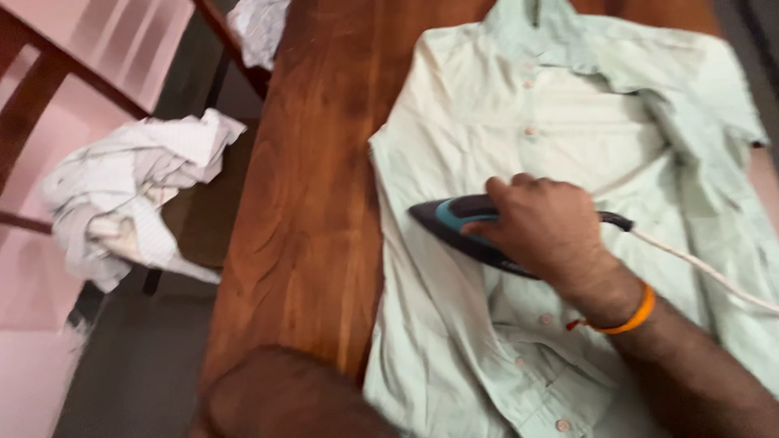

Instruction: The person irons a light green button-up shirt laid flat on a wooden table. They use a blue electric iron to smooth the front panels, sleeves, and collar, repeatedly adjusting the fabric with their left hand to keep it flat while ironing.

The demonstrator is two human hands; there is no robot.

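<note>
Pale-green shirt (568, 162): spread flat, front up, on the right half of the wooden table (308, 203); buttoned placket runs down its middle, collar toward the far edge, creases across the right sleeve area.
Iron (454, 221): dark body with a teal patch near the handle, resting sole-down on the shirt's lower middle, pointed tip aimed left toward the shirt's side edge.
Right hand (548, 227): fingers wrapped tight around the iron's handle, knuckles up; an orange band (629, 320) circles the wrist.
Cord (698, 268): whitish, leaving the iron's rear and trailing right across the shirt.
Left hand: not seen; a blurred brown shape (284, 397) sits at the table's near edge, and I cannot tell what it is.
Crumpled cloth (134, 195): whitish, striped, heaped on a chair (32, 105) left of the table, well apart from the shirt.
Second cloth (260, 28): light, bunched at the far left table edge.
</note>
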